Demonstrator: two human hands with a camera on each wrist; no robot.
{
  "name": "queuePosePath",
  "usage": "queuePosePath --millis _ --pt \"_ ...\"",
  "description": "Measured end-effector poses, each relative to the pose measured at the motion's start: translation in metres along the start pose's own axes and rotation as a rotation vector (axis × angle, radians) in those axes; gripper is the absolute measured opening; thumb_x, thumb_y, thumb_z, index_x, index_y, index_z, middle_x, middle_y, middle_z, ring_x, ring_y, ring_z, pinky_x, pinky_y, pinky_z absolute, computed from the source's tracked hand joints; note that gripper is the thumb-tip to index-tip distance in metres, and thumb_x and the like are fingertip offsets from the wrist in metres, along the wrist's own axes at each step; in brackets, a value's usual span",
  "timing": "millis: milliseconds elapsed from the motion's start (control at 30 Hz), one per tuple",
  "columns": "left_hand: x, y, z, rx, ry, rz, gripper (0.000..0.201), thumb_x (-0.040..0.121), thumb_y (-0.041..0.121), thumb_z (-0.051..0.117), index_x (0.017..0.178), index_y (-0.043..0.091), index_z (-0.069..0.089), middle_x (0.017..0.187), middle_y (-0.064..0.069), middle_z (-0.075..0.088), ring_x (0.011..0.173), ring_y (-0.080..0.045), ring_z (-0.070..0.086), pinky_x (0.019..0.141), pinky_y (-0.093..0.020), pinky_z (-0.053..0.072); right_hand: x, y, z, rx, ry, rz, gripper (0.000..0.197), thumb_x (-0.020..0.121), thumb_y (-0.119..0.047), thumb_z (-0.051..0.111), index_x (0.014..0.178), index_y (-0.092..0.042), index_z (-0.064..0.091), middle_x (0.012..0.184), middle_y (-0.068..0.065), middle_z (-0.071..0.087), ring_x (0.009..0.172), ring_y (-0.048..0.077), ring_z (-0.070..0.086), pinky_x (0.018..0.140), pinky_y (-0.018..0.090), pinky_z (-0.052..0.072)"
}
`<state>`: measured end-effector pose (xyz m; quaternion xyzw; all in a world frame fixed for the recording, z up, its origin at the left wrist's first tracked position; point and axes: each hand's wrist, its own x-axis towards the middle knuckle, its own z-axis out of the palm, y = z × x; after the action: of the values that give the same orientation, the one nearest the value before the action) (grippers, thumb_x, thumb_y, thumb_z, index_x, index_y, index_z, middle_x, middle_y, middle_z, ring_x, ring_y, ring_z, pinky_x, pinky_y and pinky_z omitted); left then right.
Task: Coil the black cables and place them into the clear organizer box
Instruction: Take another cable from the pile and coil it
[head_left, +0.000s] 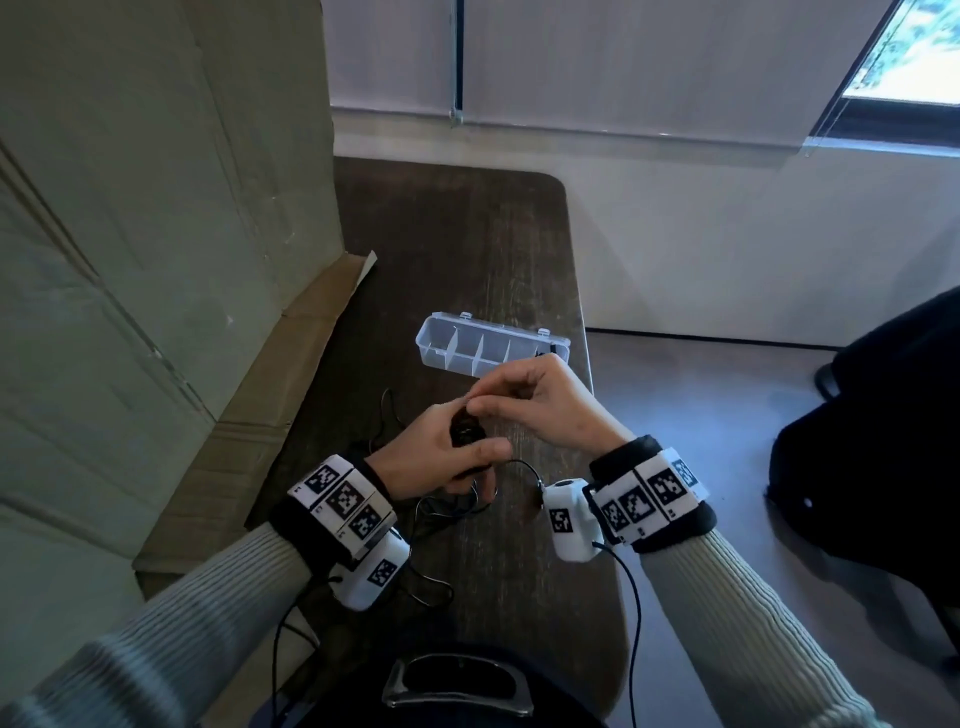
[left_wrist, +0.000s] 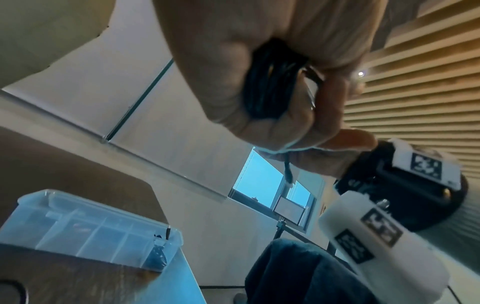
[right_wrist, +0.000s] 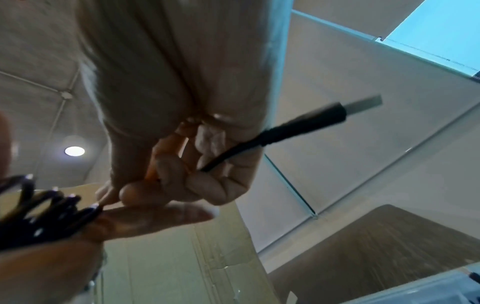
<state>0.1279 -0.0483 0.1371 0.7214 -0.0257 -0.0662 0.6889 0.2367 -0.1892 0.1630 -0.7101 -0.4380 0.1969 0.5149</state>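
My left hand (head_left: 441, 457) grips a coiled bundle of black cable (head_left: 464, 432), its loops showing between thumb and fingers (left_wrist: 272, 82). My right hand (head_left: 524, 400) meets it from the right and pinches the cable's free end; the USB plug (right_wrist: 337, 114) sticks out past the curled fingers (right_wrist: 202, 185). The clear organizer box (head_left: 441, 345) lies open just beyond the hands, with a dark coiled cable in its right end compartment (left_wrist: 157, 257). More loose black cable (head_left: 452, 506) lies on the table under my left hand.
A dark wooden table (head_left: 467, 249) carries everything. A large cardboard box (head_left: 156, 234) stands along its left side, one flap (head_left: 311, 322) lying on the table. A dark chair or bag (head_left: 883, 441) sits to the right on the floor. Thin wires run from the wrist cameras.
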Motion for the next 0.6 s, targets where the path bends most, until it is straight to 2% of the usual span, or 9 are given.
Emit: queuePosePath --millis 67,100,133,200,267,333,400,500,600 --pt "0.001 0.001 0.002 -0.091 0.121 0.014 0.060 0.089 0.035 0.059 0.139 0.024 0.029 0.058 -0.014 0.065 0.033 -0.013 0.044 0.035 -0.018 0.032 -0.001 0.009 -0.001 0.017 0.060 0.023 0.011 0.084 -0.011 0.071 0.094 -0.006 0.074 0.086 0.009 0.074 0.081 0.019 0.072 0.078 0.031 0.059" --pt "0.003 0.002 0.003 -0.131 0.208 0.010 0.063 0.091 0.039 0.054 0.143 0.026 0.021 0.055 -0.013 0.064 0.032 -0.013 0.043 0.034 -0.017 0.030 -0.002 0.014 -0.001 0.020 0.102 0.046 0.011 0.085 -0.009 0.070 0.094 -0.005 0.074 0.084 0.008 0.074 0.077 0.015 0.071 0.076 0.027 0.058" --pt "0.005 0.005 0.003 -0.178 0.282 0.012 0.057 0.092 0.045 0.047 0.140 0.024 0.026 0.053 -0.011 0.062 0.031 -0.013 0.041 0.034 -0.017 0.029 -0.004 0.019 0.001 0.023 0.137 0.066 0.011 0.085 -0.008 0.069 0.095 -0.004 0.074 0.082 0.004 0.074 0.073 0.009 0.070 0.073 0.023 0.057" --pt "0.009 0.011 0.001 -0.261 0.389 0.027 0.042 0.087 0.054 0.035 0.112 0.022 0.045 0.049 -0.010 0.059 0.030 -0.014 0.039 0.035 -0.019 0.027 -0.008 0.027 0.006 -0.049 0.169 0.073 0.013 0.087 -0.009 0.068 0.097 -0.007 0.075 0.080 -0.007 0.072 0.068 -0.003 0.065 0.070 0.015 0.052" --pt "0.013 0.016 -0.002 -0.280 0.441 0.021 0.037 0.085 0.057 0.033 0.104 0.027 0.045 0.048 -0.009 0.057 0.030 -0.014 0.038 0.036 -0.017 0.028 -0.013 0.029 0.014 -0.227 0.142 0.039 0.016 0.088 -0.009 0.065 0.098 -0.014 0.076 0.085 -0.012 0.072 0.073 -0.004 0.064 0.072 0.012 0.050" --pt "0.018 0.013 -0.005 -0.256 0.486 -0.017 0.047 0.088 0.057 0.031 0.119 0.023 0.041 0.048 -0.008 0.055 0.031 -0.013 0.037 0.036 -0.016 0.028 -0.018 0.026 0.023 -0.414 0.038 0.032 0.018 0.091 -0.011 0.059 0.097 -0.015 0.075 0.084 -0.009 0.067 0.073 0.006 0.062 0.070 0.021 0.052" --pt "0.022 0.009 -0.010 -0.257 0.549 -0.072 0.048 0.096 0.055 0.028 0.120 0.016 0.042 0.047 -0.007 0.053 0.032 -0.012 0.035 0.036 -0.016 0.026 -0.020 0.019 0.032 -0.613 -0.098 0.078 0.021 0.095 -0.017 0.050 0.104 -0.017 0.069 0.088 -0.002 0.060 0.081 0.021 0.059 0.070 0.036 0.053" --pt "0.026 0.007 -0.018 -0.371 0.515 -0.245 0.039 0.099 0.047 0.029 0.086 0.013 0.043 0.048 -0.005 0.047 0.033 -0.010 0.030 0.036 -0.014 0.020 -0.024 0.013 0.035 -0.772 -0.211 0.129 0.028 0.098 -0.024 0.038 0.117 -0.022 0.059 0.102 0.002 0.058 0.095 0.029 0.059 0.071 0.038 0.050" --pt "0.021 0.007 -0.023 -0.449 0.350 -0.335 0.022 0.090 0.017 0.031 0.068 0.016 0.032 0.056 -0.004 0.043 0.037 -0.007 0.029 0.034 -0.013 0.021 -0.029 0.011 0.031 -0.756 -0.243 0.142 0.028 0.099 -0.025 0.037 0.115 -0.021 0.060 0.100 0.003 0.056 0.096 0.029 0.058 0.071 0.036 0.047"
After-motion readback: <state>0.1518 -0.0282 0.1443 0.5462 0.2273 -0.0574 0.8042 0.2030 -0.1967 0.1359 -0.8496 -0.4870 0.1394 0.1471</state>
